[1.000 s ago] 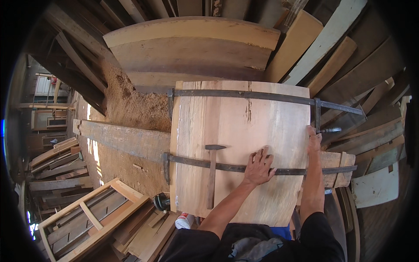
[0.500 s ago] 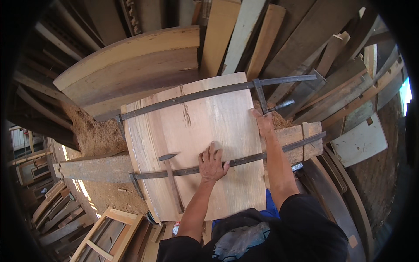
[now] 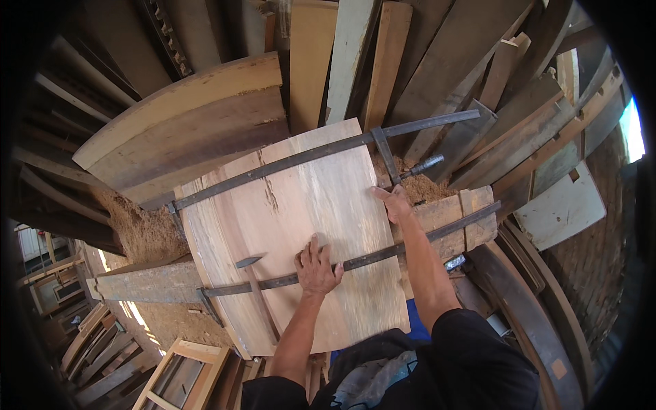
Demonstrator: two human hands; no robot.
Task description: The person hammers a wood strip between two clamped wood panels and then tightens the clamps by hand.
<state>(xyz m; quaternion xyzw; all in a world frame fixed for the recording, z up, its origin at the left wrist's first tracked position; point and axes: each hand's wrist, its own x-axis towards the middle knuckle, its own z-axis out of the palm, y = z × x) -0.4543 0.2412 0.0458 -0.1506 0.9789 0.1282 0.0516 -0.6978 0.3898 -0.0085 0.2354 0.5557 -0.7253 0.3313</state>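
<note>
A wide wooden panel (image 3: 348, 205) of pale, jointed boards lies in front of me. Two dark metal bar clamps cross it: the far bar clamp (image 3: 287, 164) and the near bar clamp (image 3: 369, 259). My left hand (image 3: 318, 270) rests with fingers spread on the panel, by the near bar. At the panel's right edge, my right hand (image 3: 396, 203) is closed around the edge, just below the far clamp's jaw and screw handle (image 3: 427, 164); some fingers are hidden. Left of my left hand, a hammer (image 3: 256, 290) lies on the panel, its handle across the near bar.
A thick timber beam (image 3: 147, 283) runs beneath the panel and shows again at right. Sawdust (image 3: 147, 229) is heaped at left. Boards (image 3: 311, 61) lean upright along the far side. A curved wooden piece (image 3: 198, 116) stands behind the panel. A wooden frame (image 3: 181, 376) sits at lower left.
The whole view has shifted, so the panel, clamps and background appear farther left. Both hands keep nearly the same places on the panel.
</note>
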